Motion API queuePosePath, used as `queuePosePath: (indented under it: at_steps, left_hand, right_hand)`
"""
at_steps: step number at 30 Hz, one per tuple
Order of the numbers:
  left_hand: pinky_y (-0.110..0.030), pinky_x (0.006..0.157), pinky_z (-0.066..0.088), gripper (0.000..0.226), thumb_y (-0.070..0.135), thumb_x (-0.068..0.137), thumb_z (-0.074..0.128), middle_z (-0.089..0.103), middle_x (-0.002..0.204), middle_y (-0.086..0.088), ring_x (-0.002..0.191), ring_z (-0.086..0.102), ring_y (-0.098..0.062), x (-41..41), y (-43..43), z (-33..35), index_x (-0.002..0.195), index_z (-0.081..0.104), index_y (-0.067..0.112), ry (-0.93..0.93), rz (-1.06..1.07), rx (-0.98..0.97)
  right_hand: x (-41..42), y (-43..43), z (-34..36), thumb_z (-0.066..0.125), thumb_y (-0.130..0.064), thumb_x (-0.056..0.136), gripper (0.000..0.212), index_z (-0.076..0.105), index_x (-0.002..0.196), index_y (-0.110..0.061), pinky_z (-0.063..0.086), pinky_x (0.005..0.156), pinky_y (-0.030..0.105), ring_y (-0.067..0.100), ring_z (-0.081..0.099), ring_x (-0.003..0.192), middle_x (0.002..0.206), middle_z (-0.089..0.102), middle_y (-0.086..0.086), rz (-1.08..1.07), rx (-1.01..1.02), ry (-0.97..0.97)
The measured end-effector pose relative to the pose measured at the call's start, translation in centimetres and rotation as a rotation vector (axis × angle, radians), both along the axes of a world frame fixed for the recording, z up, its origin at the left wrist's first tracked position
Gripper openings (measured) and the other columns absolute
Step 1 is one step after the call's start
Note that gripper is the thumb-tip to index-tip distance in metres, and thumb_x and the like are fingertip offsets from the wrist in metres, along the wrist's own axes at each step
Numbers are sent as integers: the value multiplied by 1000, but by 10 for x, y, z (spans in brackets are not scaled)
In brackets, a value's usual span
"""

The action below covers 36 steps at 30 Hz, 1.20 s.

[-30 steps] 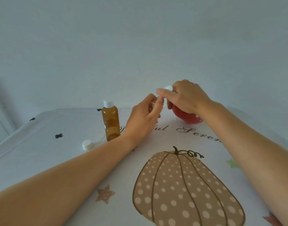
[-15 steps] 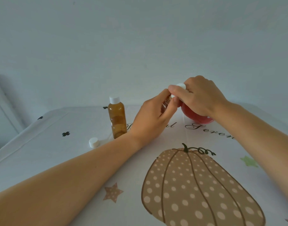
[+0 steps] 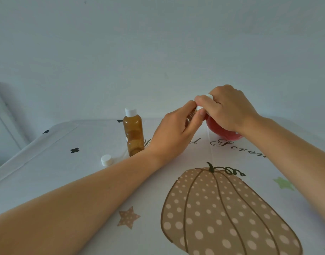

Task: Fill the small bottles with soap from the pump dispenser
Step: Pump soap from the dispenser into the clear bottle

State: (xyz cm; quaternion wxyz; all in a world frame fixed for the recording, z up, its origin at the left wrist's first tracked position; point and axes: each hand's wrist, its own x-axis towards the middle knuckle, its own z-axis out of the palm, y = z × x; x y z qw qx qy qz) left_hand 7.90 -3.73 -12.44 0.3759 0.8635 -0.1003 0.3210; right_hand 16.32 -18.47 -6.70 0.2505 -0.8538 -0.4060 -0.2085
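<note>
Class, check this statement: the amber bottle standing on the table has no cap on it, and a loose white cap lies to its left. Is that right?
Not quite. The head view shows the standing amber bottle closed with a white cap of its own. The rest holds: the loose white cap lies to its left.

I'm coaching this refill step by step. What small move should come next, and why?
Probably press the white pump head down with the right hand, which curls over it atop the round red dispenser. The left hand holds a small amber bottle with its threaded neck at the spout, and a loose white cap lies on the tablecloth.
</note>
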Motion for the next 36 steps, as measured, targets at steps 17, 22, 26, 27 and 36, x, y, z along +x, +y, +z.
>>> queuePosePath:
  at_steps: [17, 22, 26, 27, 36]
  left_hand:
    - [-53, 68, 54, 28, 45, 113, 43, 63, 77, -3, 66, 63, -27, -2, -2, 0, 100, 58, 26, 2, 6, -1]
    - [-53, 67, 55, 18, 46, 113, 42, 64, 75, -2, 64, 63, -27, -2, -2, 1, 100, 53, 41, -21, -6, 8]
    - [-54, 66, 55, 15, 47, 113, 40, 64, 76, -8, 64, 64, -29, -1, -2, 0, 115, 54, 42, -38, -25, 9]
    - [-54, 66, 55, 15, 46, 113, 40, 64, 76, -9, 64, 64, -30, -1, -2, 0, 114, 54, 42, -42, -29, 9]
    - [-53, 68, 54, 28, 45, 113, 42, 65, 77, -7, 65, 63, -29, -1, -1, -1, 105, 60, 24, -6, -6, -12]
  right_hand:
    - [-3, 2, 0, 48, -34, 103, 61, 39, 43, -23, 28, 57, 32, 13, 43, 46, 41, 49, -22, -18, 3, -1]
    - [-5, 0, 1, 50, -36, 107, 64, 40, 45, -26, 28, 57, 32, 12, 38, 46, 39, 47, -24, -25, 3, -15]
    - [-10, 0, 2, 49, -44, 108, 64, 43, 47, -25, 29, 58, 32, 11, 42, 47, 39, 48, -26, -37, 3, -10]
    - [-10, 0, 2, 49, -45, 108, 65, 42, 47, -25, 30, 58, 32, 11, 42, 47, 40, 48, -25, -39, 6, -8]
    - [-6, 3, 0, 42, -39, 98, 57, 40, 43, -24, 29, 56, 31, 12, 40, 46, 41, 50, -23, -18, 9, -16]
